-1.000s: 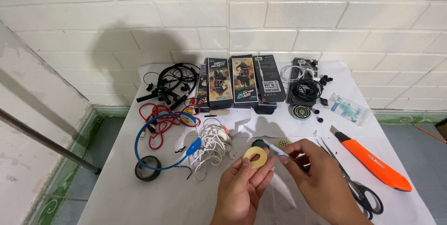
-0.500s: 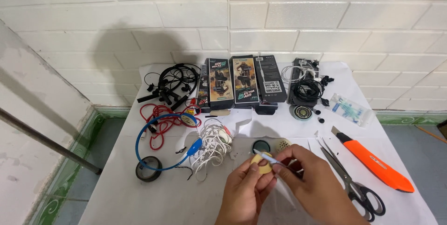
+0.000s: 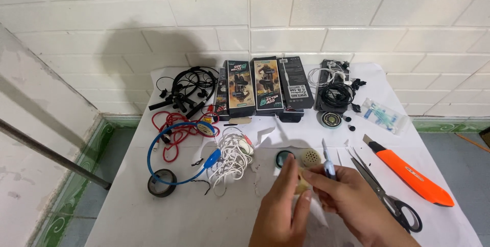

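My left hand (image 3: 283, 203) pinches a small pale yellow ring-shaped pad (image 3: 303, 184) between thumb and fingers, low in the middle of the view. My right hand (image 3: 352, 201) grips a thin silver and blue tool (image 3: 327, 161) that points up and away, its fingers also touching the pad. Just beyond the hands lie a round dark speaker part (image 3: 284, 158) and a round beige perforated disc (image 3: 310, 157) on the white table (image 3: 153, 221).
Blue headphones (image 3: 176, 160), red cables (image 3: 176, 127), white earphone cables (image 3: 232, 160), black cables (image 3: 189, 91), several dark boxes (image 3: 265, 83), scissors (image 3: 388, 196), an orange utility knife (image 3: 408, 173) and a tape roll (image 3: 161, 183) lie around. A white tiled wall stands behind.
The hands have drawn closer to me and lower. The yellow ring, seen flat-on before, is now turned edgewise between the fingers. The tool now points upward.
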